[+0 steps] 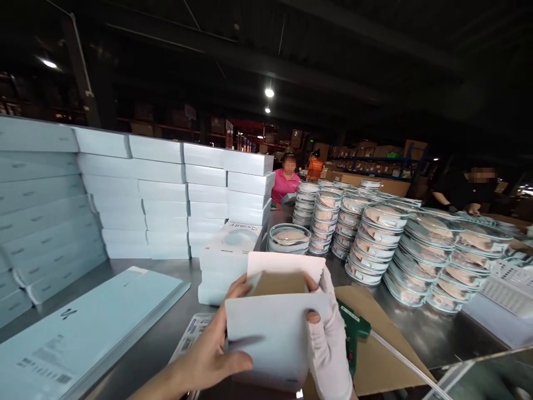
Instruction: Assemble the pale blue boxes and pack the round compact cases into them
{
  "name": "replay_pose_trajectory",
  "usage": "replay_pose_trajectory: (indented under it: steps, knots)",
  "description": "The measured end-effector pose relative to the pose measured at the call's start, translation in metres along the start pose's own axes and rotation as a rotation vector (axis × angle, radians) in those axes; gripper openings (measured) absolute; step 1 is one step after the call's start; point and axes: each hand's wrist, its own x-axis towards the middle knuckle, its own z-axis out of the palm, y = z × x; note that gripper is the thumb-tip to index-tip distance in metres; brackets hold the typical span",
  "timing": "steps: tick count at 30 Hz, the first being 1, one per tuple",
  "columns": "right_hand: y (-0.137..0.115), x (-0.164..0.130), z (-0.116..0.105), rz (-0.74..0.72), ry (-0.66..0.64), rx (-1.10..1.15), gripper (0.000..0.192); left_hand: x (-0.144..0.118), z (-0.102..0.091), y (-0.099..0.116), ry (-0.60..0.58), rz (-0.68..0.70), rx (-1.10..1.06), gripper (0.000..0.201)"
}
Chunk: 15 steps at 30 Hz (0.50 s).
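Holding item: one pale blue carton, top flaps open, upright between both hands above the steel table. Left hand clamps its left side, thumb across the front. Right hand, in a white fingerless glove, grips the right edge. Behind: stacked boxes, round clear containers, green tool on cardboard.

Box: pale blue-white carton, held upright between both hands
Top flap: open, standing up at the far edge, above the fingertips
Inside: brown cardboard lining showing just beneath the flap
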Motion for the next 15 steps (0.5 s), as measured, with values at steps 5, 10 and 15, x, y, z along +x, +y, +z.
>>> replay_pose_trajectory:
  steps: [5, 10, 15]
  knots:
    - [-0.008, -0.006, 0.010, 0.132, 0.075, 0.062, 0.063, 0.001, 0.014, 0.022, 0.133, -0.080, -0.096, 0.060]
    - [-0.021, -0.004, 0.023, 0.068, 0.076, 0.212, 0.068, 0.003, 0.019, 0.045, 0.253, -0.176, -0.131, 0.034]
    - [-0.024, 0.002, -0.009, 0.140, 0.058, 0.270, 0.074, 0.001, -0.018, 0.057, -0.070, -0.150, 0.245, 0.044]
